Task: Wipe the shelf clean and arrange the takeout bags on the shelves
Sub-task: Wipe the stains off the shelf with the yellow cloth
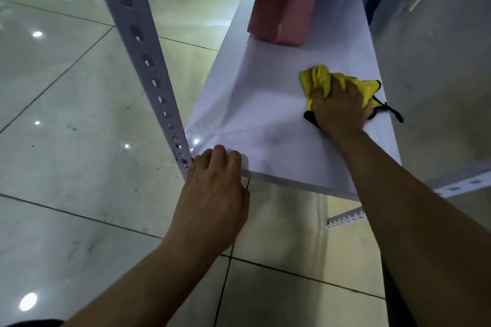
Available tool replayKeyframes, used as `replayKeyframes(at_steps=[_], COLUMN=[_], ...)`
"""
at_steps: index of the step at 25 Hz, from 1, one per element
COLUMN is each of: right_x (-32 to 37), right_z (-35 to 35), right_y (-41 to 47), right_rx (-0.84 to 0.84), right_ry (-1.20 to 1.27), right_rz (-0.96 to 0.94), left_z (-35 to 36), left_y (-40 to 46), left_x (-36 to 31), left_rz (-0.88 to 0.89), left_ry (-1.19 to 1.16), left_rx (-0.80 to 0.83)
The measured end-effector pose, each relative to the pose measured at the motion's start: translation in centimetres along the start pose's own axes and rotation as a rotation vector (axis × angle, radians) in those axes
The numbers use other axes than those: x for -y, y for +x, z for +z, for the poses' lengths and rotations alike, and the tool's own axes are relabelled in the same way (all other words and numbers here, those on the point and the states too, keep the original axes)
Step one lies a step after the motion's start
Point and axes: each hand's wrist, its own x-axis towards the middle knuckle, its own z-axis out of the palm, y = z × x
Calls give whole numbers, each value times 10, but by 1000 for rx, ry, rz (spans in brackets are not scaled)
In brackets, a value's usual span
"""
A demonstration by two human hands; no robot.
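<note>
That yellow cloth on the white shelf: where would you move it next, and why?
Probably sweep the crumpled yellow cloth leftward across the bare white shelf board. The right hand presses it near the board's right edge, the left hand rests on the front corner, and the pink paper bag stands further back.

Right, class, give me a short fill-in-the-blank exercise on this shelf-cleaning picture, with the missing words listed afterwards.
1. The right hand presses a ____ cloth onto the white shelf.
2. The left hand rests on the shelf's near ____ corner, beside the perforated post.
3. The bag standing further back on the shelf is ____ in colour.

Missing words: yellow; left; red
</note>
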Motion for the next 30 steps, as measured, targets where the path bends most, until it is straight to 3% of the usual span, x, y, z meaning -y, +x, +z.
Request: replayKeyframes(at_steps=[6,10,13,16,18,19,21,25,30], right_x=[-9,-4,-2,-14,-33,-40,-40,-20,-12], right_z=[-24,-32,-41,-57,-63,-66,-69,-83,-131], right_y=[-108,-167,-165,-160,-159,-160,-164,-189,-243], right_rx=[9,114,168,33,-78,-29,125,194,196], right_ry=[-99,-218,-75,336,166,47,56,436,790], right_rz=[-164,-249,-254,-129,-65,-37,10,115,365], left_z=[6,6,8,8,10,9,6,-9,-66], left_y=[1,9,16,32,44,48,53,42,-24], left_x=[-4,-20,-37,-53,-65,-72,-83,-86,-78], left_rz=[5,-4,11,-94,-191,-248,-379,-629,-650], left_ry=[77,125,36,-133,-220,-289,-521,-882,-1070], left_rx=[-71,-80,-48,10,68,84,66,116,170])
